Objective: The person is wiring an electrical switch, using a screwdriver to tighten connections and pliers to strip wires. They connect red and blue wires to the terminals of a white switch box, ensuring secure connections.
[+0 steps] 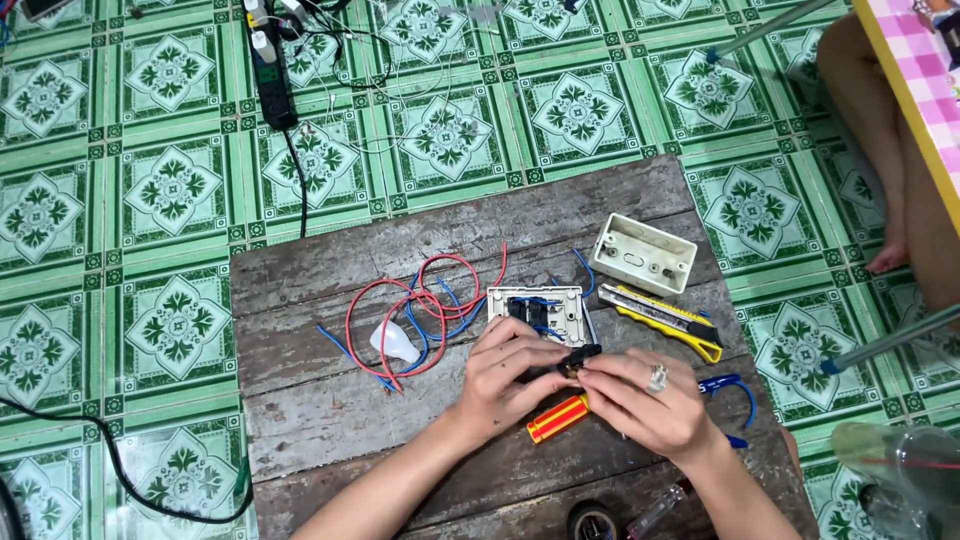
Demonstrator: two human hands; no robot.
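Tape roll (592, 522) sits at the bottom edge on the wooden board (330, 420). Your left hand (505, 375) and right hand (648, 400) meet, both pinching a small black part (577, 358) just below the white switch plate (540, 312). Orange-handled screwdriver (558, 418) lies under your hands. Yellow utility knife (665, 320) and white box (644, 254) sit to the right, red and blue wires (425, 310) to the left.

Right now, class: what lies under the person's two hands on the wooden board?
Under the hands an orange and yellow screwdriver handle shows on the wooden board. Its shaft is hidden by the fingers.
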